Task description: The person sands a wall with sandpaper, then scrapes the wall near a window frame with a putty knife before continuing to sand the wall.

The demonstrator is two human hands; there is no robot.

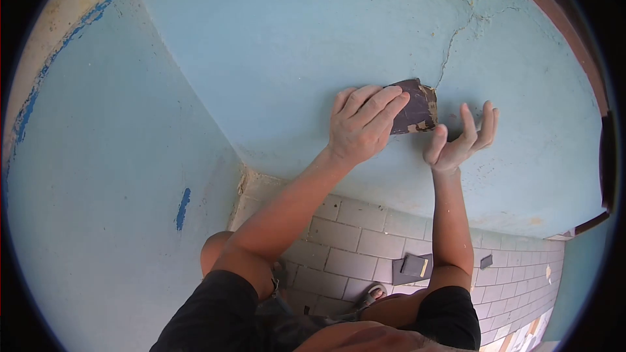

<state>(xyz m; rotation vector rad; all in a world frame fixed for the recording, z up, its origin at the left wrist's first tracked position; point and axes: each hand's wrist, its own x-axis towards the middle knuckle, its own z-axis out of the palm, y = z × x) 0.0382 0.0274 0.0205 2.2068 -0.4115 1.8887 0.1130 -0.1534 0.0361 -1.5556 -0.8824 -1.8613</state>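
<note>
A worn, dark piece of sandpaper [415,109] lies against the light blue wall [261,52], its right and lower edges frayed to brown. My left hand [364,122] covers its left part and presses it to the wall with the fingers. Just right of the sheet is my right hand [464,140], palm up, fingers spread and curved, holding nothing. Pale dust coats both hands. Above the sandpaper a crack [450,45] runs up the wall.
To the left a second blue wall [124,176] meets this one at a corner. Dark sheets [411,268] and a small dark block [486,261] lie on the tiled floor [355,264] below. A brown frame edge [567,19] borders the wall at right.
</note>
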